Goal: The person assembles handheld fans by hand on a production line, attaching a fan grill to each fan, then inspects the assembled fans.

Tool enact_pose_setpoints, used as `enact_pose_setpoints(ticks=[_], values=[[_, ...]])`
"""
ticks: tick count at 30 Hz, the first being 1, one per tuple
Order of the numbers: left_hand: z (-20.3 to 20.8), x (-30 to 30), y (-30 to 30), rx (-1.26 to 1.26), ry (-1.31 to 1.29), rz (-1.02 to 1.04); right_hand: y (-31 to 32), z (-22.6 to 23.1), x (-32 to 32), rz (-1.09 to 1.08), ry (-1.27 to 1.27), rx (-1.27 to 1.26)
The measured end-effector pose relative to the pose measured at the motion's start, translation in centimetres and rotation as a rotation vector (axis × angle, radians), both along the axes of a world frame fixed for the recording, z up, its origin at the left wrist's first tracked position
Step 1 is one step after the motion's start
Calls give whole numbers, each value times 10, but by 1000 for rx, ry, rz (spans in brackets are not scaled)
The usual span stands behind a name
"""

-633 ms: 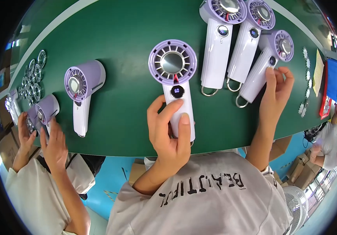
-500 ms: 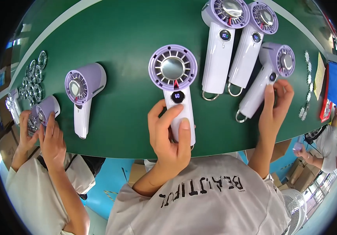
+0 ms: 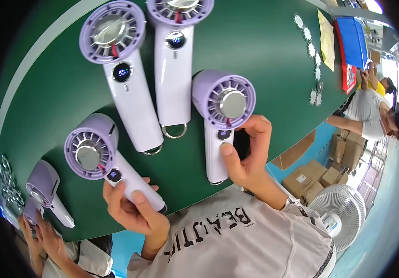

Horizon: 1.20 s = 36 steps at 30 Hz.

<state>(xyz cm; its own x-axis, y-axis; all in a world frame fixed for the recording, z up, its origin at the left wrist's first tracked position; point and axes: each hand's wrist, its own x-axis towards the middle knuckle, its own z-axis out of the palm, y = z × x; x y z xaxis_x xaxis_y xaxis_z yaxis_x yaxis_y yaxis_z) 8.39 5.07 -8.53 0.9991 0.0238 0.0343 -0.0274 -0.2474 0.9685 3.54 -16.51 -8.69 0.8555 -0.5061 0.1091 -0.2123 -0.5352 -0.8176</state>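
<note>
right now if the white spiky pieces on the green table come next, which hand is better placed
Right, probably: the right hand is nearer the row of white spiky pieces, while the left hand is farther left. Each hand holds a lavender-and-white handheld fan, so either would need freeing.

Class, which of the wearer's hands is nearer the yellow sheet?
Right. The right hand, holding a handheld fan, is below and left of the yellow sheet; the left hand, holding another fan, is farther left and lower.
</note>
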Motion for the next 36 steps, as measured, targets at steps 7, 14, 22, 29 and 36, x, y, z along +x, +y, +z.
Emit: enact_pose_setpoints(ticks=[7,14,22,29,36], values=[[2,1,-7,-5,35,56,-1,-1,10,-36,-70,4],[19,4,-8,40,111,59,-1,2,14,-52,-73,-59],[17,14,-8,201,20,-56,1,1,17,-59,-59,-1],[-1,11,1,293,-136,-72,-2,4,16,-23,-48,-132],[2,-6,4,207,-436,56,0,-1,3,-40,-93,63]])
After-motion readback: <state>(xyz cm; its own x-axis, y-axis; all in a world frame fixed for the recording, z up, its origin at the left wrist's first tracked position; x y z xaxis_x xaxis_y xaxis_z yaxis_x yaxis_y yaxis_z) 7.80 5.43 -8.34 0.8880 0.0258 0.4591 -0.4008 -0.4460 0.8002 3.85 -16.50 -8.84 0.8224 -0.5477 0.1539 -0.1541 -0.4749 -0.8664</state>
